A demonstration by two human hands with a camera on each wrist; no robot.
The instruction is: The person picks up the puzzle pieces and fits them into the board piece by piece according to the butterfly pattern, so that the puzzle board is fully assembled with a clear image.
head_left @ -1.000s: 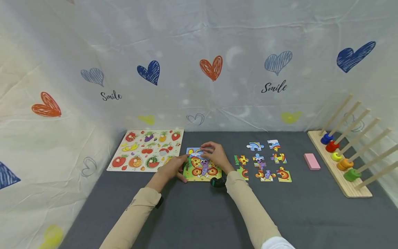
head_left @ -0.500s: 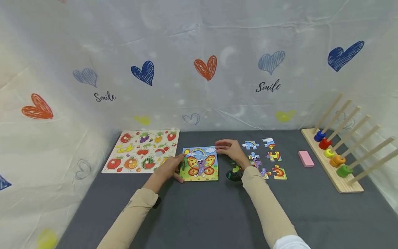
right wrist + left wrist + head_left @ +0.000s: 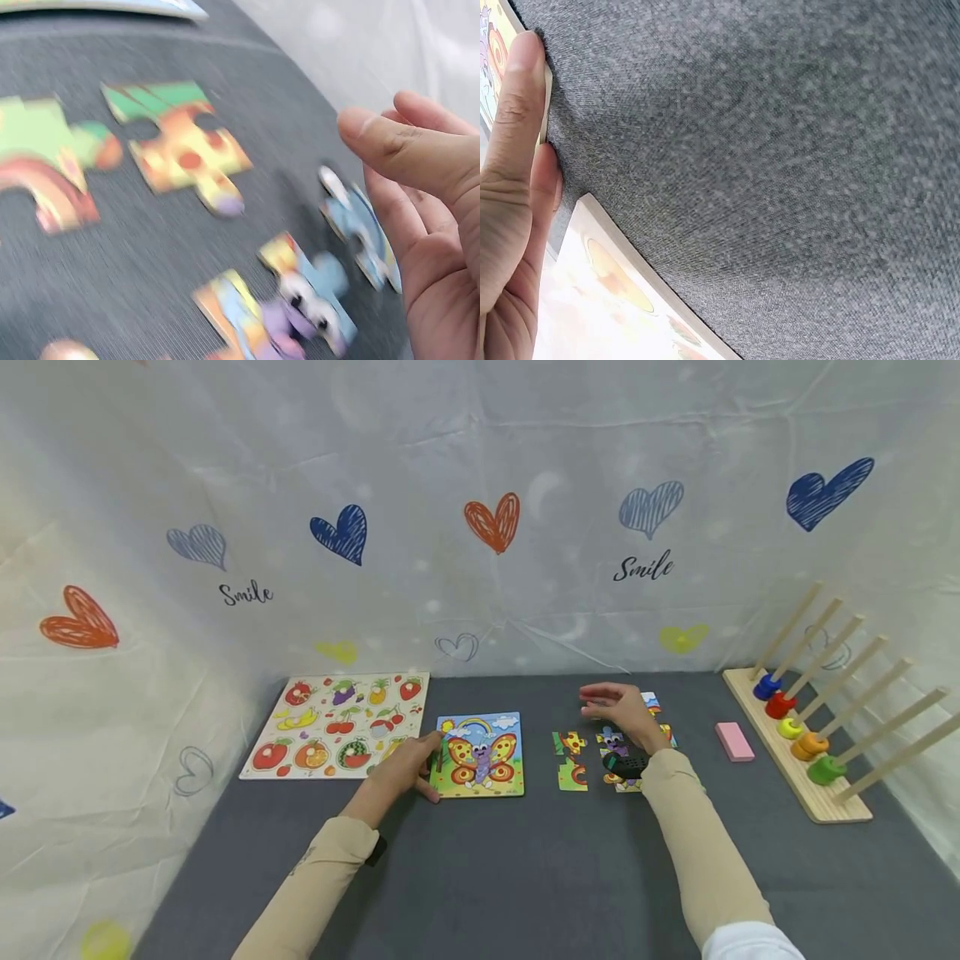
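Observation:
A square butterfly puzzle board [image 3: 481, 758] lies flat on the dark table. My left hand [image 3: 399, 773] holds it at its left edge, with the thumb by the near corner; in the left wrist view the thumb [image 3: 519, 97] lies along the board's rim. Over the loose jigsaw pieces my right hand [image 3: 624, 714] hovers, fingers apart and nothing between them. Close by those fingers in the right wrist view is a blue rainbow piece [image 3: 367, 232]. Beside it lie a piece with eyes [image 3: 300, 304] and a yellow spotted wing piece [image 3: 184, 146]. My right hand and forearm hide several pieces in the head view.
A fruit puzzle board [image 3: 318, 735] lies at the back left. Right of the pieces is a pink block [image 3: 734, 742], then a wooden peg rack [image 3: 813, 777] with coloured rings and tall pegs. A white printed cloth [image 3: 420, 602] hangs behind the table.
My right hand has left the butterfly board and moved right over the loose pieces. My left hand stays at the board's left edge. The head view has shifted slightly.

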